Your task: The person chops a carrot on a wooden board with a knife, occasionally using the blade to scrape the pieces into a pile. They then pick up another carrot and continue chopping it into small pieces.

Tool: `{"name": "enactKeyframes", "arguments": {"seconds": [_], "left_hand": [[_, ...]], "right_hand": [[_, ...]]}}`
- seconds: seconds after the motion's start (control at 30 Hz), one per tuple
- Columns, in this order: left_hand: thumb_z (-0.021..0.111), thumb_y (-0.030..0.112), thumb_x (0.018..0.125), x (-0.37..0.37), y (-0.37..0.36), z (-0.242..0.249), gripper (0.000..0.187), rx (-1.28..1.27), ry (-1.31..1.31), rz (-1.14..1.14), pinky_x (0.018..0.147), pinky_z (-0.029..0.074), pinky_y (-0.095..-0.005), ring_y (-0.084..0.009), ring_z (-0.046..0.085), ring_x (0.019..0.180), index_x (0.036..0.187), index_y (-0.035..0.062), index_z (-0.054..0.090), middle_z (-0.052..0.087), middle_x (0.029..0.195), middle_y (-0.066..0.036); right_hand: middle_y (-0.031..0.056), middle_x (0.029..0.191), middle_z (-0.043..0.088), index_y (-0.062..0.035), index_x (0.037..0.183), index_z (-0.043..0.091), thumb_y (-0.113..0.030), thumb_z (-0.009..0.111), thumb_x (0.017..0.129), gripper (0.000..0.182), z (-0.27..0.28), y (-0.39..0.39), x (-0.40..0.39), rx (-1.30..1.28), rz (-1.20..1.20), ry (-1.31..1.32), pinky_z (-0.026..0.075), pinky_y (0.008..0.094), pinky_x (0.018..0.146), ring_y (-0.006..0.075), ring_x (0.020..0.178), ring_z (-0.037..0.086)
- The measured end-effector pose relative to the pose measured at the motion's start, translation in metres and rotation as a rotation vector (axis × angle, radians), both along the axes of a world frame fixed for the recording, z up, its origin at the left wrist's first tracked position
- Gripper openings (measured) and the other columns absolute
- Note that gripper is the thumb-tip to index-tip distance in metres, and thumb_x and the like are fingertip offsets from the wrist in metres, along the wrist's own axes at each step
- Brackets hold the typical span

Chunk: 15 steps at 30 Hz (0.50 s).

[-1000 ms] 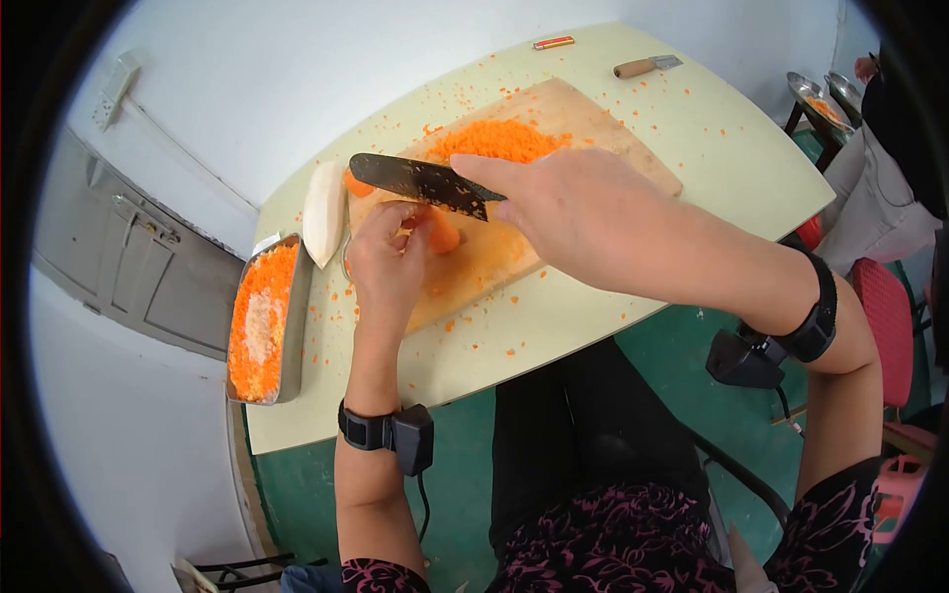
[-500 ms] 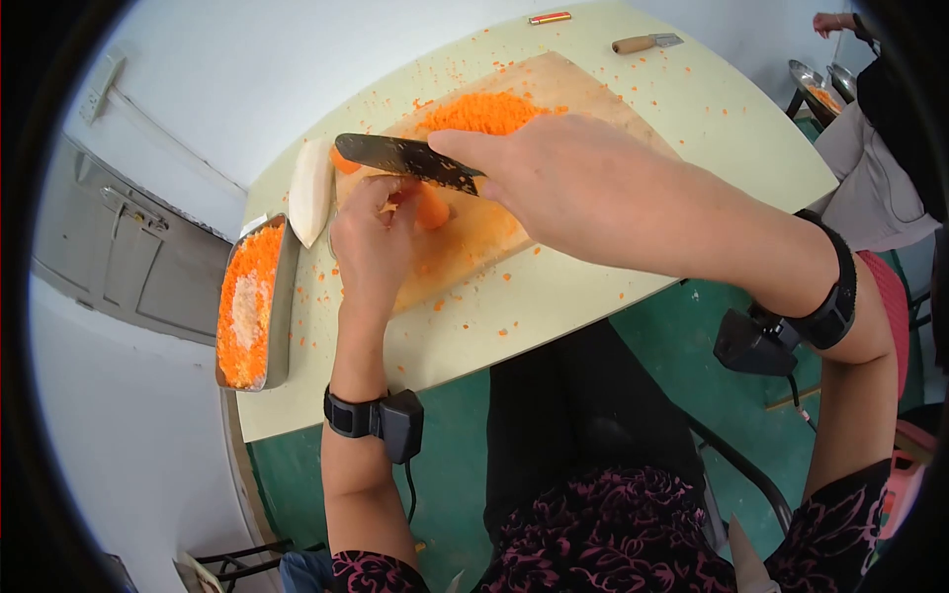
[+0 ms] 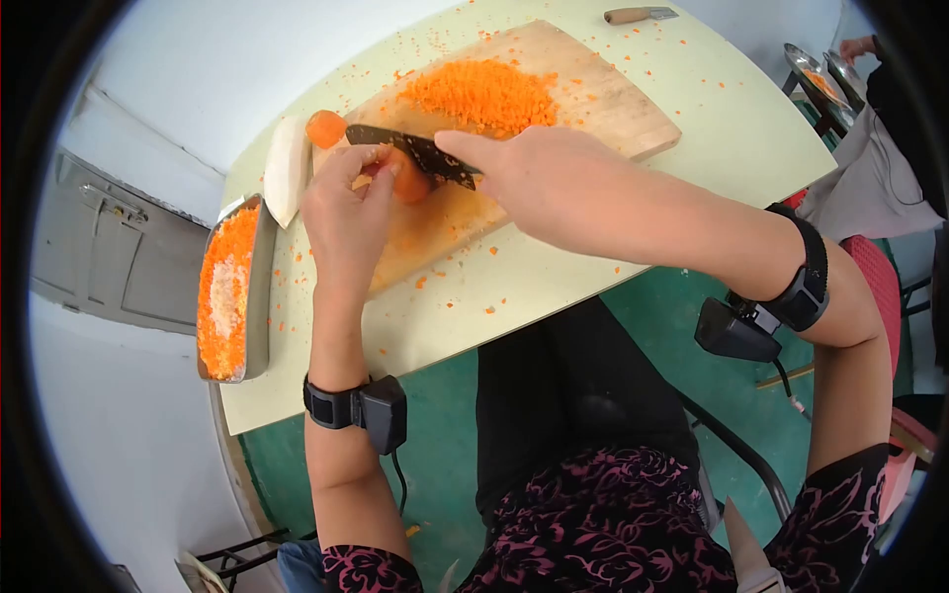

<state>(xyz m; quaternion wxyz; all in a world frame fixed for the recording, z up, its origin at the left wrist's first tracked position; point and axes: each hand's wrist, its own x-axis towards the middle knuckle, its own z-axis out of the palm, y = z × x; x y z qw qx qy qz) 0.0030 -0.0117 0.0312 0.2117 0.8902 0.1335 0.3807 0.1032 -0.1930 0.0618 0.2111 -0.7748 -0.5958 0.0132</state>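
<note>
My right hand (image 3: pixel 529 178) is closed round the handle of a dark-bladed knife (image 3: pixel 420 153), its index finger along the spine. The blade lies beside an orange carrot piece (image 3: pixel 409 180) on the wooden cutting board (image 3: pixel 613 109). My left hand (image 3: pixel 346 208) is closed at the carrot piece, fingertips pinched on its left side. Behind the knife lies a heap of chopped carrot (image 3: pixel 484 94). Another carrot piece (image 3: pixel 325 128) sits at the board's left corner, next to a long white peeled vegetable (image 3: pixel 287 170).
A metal tray (image 3: pixel 259 316) of chopped carrot with a pale heap on top stands at the table's left edge. A small wooden-handled knife (image 3: pixel 638 15) lies at the back. At the right are metal bowls (image 3: pixel 825 84) and another person's hand (image 3: pixel 858 47).
The knife blade has come down lower beside the carrot piece. The view has shifted, so the table sits further left and higher; the lighter-like object at the back is out of view.
</note>
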Motion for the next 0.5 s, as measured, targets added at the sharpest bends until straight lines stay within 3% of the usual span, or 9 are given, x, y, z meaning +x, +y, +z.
{"name": "enactKeyframes", "arguments": {"seconds": [0.03,0.13,0.33,0.5], "left_hand": [[0.064,0.001,0.081,0.000,0.000,0.001,0.013,0.011,-0.008,-0.015,0.069,0.056,-0.0272,-0.0170,0.065,0.080,0.093,-0.0029,0.065,0.066,0.091,-0.010],[0.063,-0.001,0.081,0.000,0.000,0.000,0.014,-0.022,0.004,-0.013,0.068,0.057,-0.0276,-0.0187,0.066,0.080,0.094,-0.0036,0.065,0.065,0.091,-0.011],[0.061,-0.002,0.081,0.000,-0.002,0.002,0.011,-0.022,-0.001,-0.009,0.068,0.057,-0.0278,-0.0183,0.065,0.081,0.092,-0.0049,0.063,0.065,0.092,-0.011],[0.062,-0.002,0.081,0.000,-0.004,0.003,0.011,-0.045,0.009,0.008,0.069,0.056,-0.0269,-0.0169,0.064,0.082,0.091,-0.0046,0.063,0.065,0.092,-0.010]], "right_hand": [[0.0160,0.072,0.061,0.0007,0.101,0.053,-0.004,0.045,0.084,0.019,0.003,-0.001,0.000,-0.039,-0.021,0.041,0.048,0.0425,0.064,0.0326,0.073,0.062],[0.0220,0.072,0.060,-0.0042,0.130,0.046,-0.013,0.053,0.089,0.042,0.006,-0.001,0.007,0.028,-0.021,0.076,0.047,0.0448,0.060,0.0369,0.067,0.060],[0.0224,0.073,0.060,-0.0047,0.127,0.048,-0.013,0.053,0.089,0.040,0.024,-0.002,0.010,0.292,0.026,-0.040,0.046,0.0465,0.062,0.0381,0.070,0.059],[0.0214,0.068,0.058,-0.0046,0.125,0.049,-0.011,0.053,0.088,0.038,0.025,-0.008,0.003,0.222,0.038,0.043,0.044,0.0454,0.058,0.0369,0.064,0.058]]}}
